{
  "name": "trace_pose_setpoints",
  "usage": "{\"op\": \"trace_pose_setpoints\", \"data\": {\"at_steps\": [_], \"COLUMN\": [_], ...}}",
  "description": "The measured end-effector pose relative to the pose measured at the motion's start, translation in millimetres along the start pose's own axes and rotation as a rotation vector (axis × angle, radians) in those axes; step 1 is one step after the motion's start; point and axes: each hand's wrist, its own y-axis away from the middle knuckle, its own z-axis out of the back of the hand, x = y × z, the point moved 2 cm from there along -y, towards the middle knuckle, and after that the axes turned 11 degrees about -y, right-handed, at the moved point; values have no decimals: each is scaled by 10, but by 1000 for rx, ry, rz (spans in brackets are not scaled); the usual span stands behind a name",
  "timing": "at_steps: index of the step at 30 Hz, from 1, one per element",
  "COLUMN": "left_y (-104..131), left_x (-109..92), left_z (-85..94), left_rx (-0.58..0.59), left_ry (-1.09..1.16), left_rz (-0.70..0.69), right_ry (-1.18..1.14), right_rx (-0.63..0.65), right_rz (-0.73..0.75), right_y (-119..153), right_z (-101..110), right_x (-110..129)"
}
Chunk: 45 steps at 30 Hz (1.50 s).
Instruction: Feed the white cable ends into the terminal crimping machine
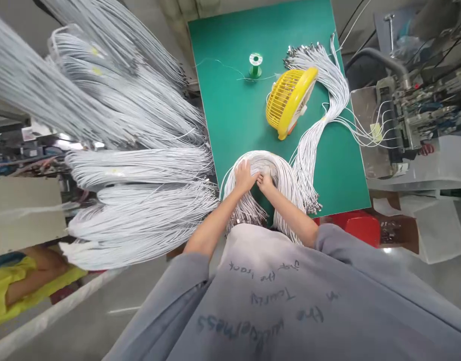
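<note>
A thick bundle of white wires (286, 175) lies bent in an arch at the near edge of the green table (234, 120), its ends hanging toward my body. My left hand (244, 176) is wrapped over the left part of the arch, with its thumb pointing inward. Close beside it, my right hand (266, 182) is closed in a pinch at the arch's inner side. What sits between those right fingertips is too small to make out. The two hands nearly touch at the thumbs.
Behind the bundle stands a yellow fan (286, 103), with a green spool (255, 70) of thin wire farther back. A second white wire bundle (333, 93) runs along the table's right side toward a machine (407, 115). Stacked wire bundles (140, 210) fill the left. A person's arm (35, 276) shows lower left.
</note>
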Motion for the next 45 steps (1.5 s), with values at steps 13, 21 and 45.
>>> {"op": "trace_pose_setpoints", "data": {"at_steps": [13, 21, 45], "left_y": [-93, -124, 2087], "left_x": [138, 196, 298], "left_z": [-537, -516, 724], "left_rx": [28, -66, -358], "left_ry": [-133, -9, 317], "left_rz": [47, 62, -1129], "right_ry": [1295, 1424, 1017], "right_rx": [-10, -46, -75], "right_rz": [227, 296, 1153], "right_y": [-773, -673, 3347], "right_z": [397, 160, 1924], "right_x": [598, 580, 231]}}
